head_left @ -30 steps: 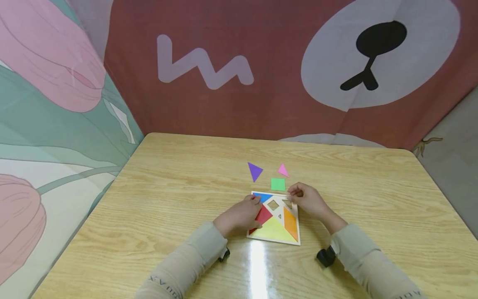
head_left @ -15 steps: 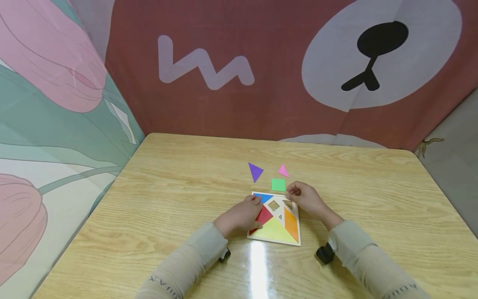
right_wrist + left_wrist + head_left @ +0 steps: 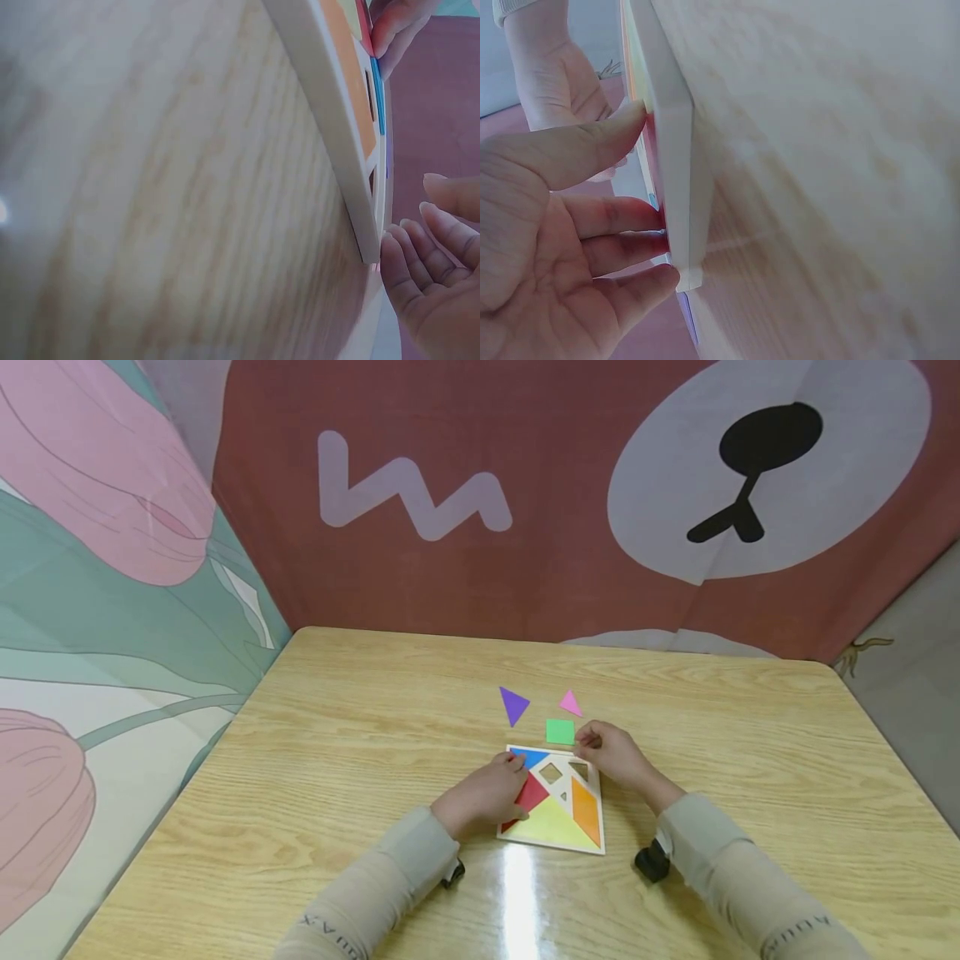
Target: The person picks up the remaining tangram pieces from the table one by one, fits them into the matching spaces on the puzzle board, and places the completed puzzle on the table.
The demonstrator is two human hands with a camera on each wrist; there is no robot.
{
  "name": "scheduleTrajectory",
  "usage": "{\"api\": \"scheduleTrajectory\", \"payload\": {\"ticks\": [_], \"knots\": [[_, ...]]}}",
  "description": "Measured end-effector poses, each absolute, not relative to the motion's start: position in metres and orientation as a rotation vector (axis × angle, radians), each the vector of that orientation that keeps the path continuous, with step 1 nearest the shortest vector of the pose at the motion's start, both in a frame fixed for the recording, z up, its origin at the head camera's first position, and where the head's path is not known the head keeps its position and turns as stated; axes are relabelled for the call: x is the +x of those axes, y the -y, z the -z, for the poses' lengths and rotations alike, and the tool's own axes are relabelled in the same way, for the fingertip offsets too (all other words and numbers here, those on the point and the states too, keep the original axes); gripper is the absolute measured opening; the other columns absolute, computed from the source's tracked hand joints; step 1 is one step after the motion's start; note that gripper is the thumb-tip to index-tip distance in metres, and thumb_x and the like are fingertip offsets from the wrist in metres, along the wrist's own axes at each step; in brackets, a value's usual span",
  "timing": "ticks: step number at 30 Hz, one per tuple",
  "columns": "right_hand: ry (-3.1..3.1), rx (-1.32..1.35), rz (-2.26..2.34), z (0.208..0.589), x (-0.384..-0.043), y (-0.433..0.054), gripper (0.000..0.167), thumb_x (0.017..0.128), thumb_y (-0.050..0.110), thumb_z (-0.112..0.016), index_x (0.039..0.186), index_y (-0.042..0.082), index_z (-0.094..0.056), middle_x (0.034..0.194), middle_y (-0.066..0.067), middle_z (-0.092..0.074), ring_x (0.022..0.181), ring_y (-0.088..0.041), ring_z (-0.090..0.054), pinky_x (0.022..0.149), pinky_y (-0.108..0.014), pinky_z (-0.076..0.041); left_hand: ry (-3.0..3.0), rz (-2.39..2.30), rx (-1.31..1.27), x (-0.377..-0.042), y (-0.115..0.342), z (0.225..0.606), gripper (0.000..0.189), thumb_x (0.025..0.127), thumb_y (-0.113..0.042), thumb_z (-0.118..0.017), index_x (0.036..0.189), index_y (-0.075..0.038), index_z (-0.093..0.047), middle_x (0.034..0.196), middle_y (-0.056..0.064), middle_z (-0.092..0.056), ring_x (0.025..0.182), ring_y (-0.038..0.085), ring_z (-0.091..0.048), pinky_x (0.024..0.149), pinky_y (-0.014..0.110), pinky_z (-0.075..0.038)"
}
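A square wooden tangram board lies on the table, with blue, red, yellow and orange pieces set in it. Several cut-outs show in its upper part. My left hand rests on the board's left side; in the left wrist view its nearly straight thumb and fingertips touch the face and edge. My right hand is at the upper right corner, fingers loosely bent. In the right wrist view nothing shows between its thumb and fingers, and a fingertip is at the board's corner.
Beyond the board lie a green square, a purple triangle and a pink triangle. The wood-grain table ends at a brown printed curtain. A black wrist device hangs under the right sleeve.
My right hand has edged slightly away from me and to the left, and its forearm has drawn inward a little. My left hand stays on the board. No piece has visibly moved.
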State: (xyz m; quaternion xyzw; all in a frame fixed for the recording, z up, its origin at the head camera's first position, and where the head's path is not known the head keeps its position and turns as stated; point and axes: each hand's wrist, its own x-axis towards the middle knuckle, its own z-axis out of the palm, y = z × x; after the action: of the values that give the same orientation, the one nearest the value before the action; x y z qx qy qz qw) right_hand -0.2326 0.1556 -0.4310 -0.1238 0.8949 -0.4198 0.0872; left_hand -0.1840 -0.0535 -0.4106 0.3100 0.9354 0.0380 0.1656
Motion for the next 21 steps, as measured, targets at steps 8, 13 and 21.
{"api": "scheduleTrajectory", "payload": {"ticks": [8, 13, 21], "knots": [[-2.672, -0.376, 1.234, 0.430, -0.238, -0.155, 0.016, 0.081, 0.002, -0.056, 0.095, -0.006, -0.054, 0.089, -0.014, -0.055, 0.084, -0.026, -0.051, 0.074, -0.035, -0.046, -2.671, -0.129, 0.880, -0.183, 0.054, 0.411, 0.063, 0.080, -0.034, -0.059, 0.128, 0.000, -0.039, 0.136, 0.014, -0.030, 0.125, 0.027, -0.021, 0.101, 0.026, -0.020], [-2.669, -0.396, 1.200, 0.432, -0.243, -0.154, 0.016, 0.080, 0.001, -0.056, 0.095, -0.006, -0.054, 0.089, -0.014, -0.054, 0.085, -0.026, -0.050, 0.075, -0.036, -0.045, -2.674, -0.123, 0.884, -0.184, 0.053, 0.413, 0.063, 0.080, -0.035, -0.060, 0.128, 0.000, -0.039, 0.136, 0.014, -0.030, 0.126, 0.026, -0.021, 0.102, 0.026, -0.018], [-2.702, -0.463, 1.147, 0.433, -0.250, -0.152, 0.017, 0.077, 0.000, -0.059, 0.091, -0.006, -0.054, 0.087, -0.014, -0.052, 0.083, -0.026, -0.050, 0.076, -0.037, -0.044, -2.682, -0.119, 0.884, -0.186, 0.052, 0.415, 0.063, 0.079, -0.035, -0.060, 0.128, 0.000, -0.040, 0.135, 0.014, -0.030, 0.125, 0.027, -0.022, 0.102, 0.026, -0.019]]}}
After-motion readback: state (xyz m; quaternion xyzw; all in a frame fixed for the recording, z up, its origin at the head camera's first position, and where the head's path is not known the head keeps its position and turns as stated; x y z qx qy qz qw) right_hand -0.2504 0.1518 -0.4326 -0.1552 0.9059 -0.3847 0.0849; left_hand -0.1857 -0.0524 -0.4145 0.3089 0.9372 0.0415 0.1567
